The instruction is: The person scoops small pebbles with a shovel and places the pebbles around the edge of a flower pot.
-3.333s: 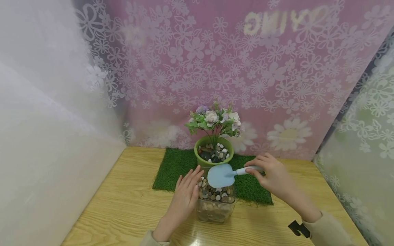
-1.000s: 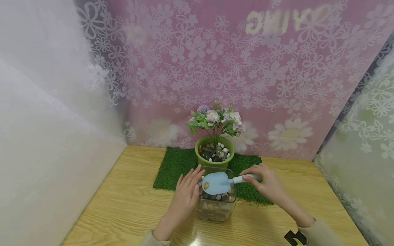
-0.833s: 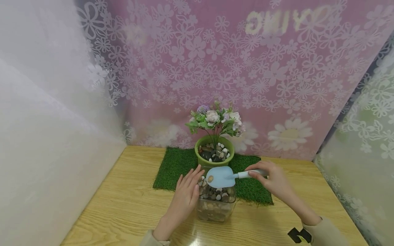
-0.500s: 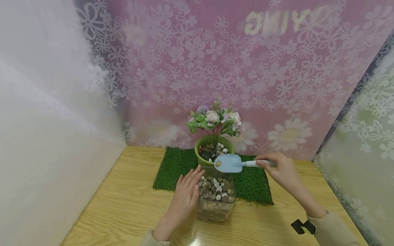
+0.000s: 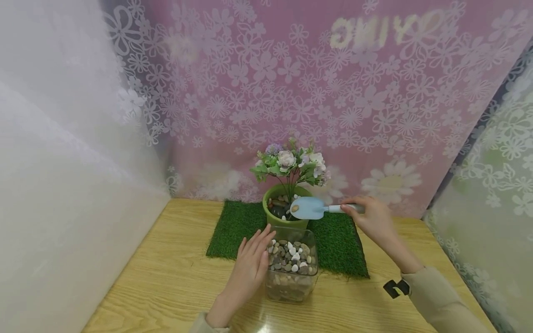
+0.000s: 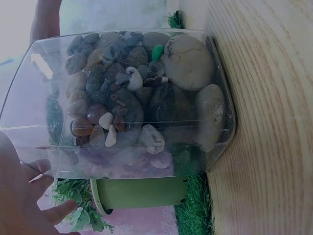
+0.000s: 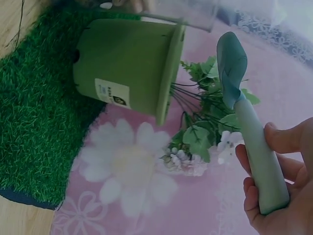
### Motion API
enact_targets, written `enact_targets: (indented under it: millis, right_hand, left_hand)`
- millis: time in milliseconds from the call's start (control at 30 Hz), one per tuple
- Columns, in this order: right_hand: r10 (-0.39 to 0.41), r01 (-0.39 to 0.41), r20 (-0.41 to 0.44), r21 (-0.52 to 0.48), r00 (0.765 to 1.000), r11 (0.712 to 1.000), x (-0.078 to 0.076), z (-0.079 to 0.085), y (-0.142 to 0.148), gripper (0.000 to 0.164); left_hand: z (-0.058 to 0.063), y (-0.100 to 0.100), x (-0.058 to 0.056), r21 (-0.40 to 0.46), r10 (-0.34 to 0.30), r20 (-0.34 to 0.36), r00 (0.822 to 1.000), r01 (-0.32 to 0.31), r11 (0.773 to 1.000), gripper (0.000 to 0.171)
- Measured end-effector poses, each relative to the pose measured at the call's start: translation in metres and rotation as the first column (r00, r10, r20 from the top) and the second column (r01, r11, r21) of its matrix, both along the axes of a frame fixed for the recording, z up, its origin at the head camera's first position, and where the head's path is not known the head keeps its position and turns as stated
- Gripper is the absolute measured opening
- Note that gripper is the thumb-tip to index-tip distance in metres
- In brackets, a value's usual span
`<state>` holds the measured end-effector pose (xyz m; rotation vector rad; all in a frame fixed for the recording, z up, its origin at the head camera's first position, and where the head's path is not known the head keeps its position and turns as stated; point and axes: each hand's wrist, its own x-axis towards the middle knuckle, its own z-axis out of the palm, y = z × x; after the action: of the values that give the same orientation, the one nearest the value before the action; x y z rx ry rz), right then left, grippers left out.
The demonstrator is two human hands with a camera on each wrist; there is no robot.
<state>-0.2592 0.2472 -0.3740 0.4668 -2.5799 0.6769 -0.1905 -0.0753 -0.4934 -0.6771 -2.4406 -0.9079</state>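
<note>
My right hand [image 5: 372,221] grips the pale handle of a small light-blue trowel [image 5: 309,208]. One tan pebble [image 5: 295,208] lies on its blade, which hovers over the right side of a green flowerpot [image 5: 266,208]. Flowers [image 5: 287,159] stand in that pot among stones, some hidden by the blade. In front of it is a clear square container [image 5: 291,296] of mixed pebbles [image 5: 287,259]. My left hand [image 5: 250,263] rests with straight fingers against the container's left side. The right wrist view shows the trowel handle [image 7: 261,156] held between thumb and curled fingers.
A green turf mat [image 5: 339,249] lies under the pot on the wooden table [image 5: 166,273]. Behind rises a pink floral curtain [image 5: 258,106], with a white wall [image 5: 75,162] at left and a patterned sheet [image 5: 495,194] at right.
After dipping over the pebble container, the trowel picked up one pebble. My right hand then lifted it and carried it away from me, over the pot. The left hand stayed in place.
</note>
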Motion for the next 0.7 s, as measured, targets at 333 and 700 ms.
enact_targets:
  millis: [333, 700]
  right_hand:
    - [0.075, -0.070, -0.104, 0.055, 0.992, 0.996, -0.034, -0.021, -0.014, 0.014]
    - [0.205, -0.116, -0.365, 0.251, 0.908, 0.961, -0.034, -0.016, -0.031, 0.014]
  left_hand:
    - [-0.001, -0.001, -0.001, -0.008, -0.001, 0.013, 1.000, 0.001, 1.000, 0.055]
    - [0.000, -0.001, -0.001, -0.012, 0.006, 0.007, 1.000, -0.006, 1.000, 0.055]
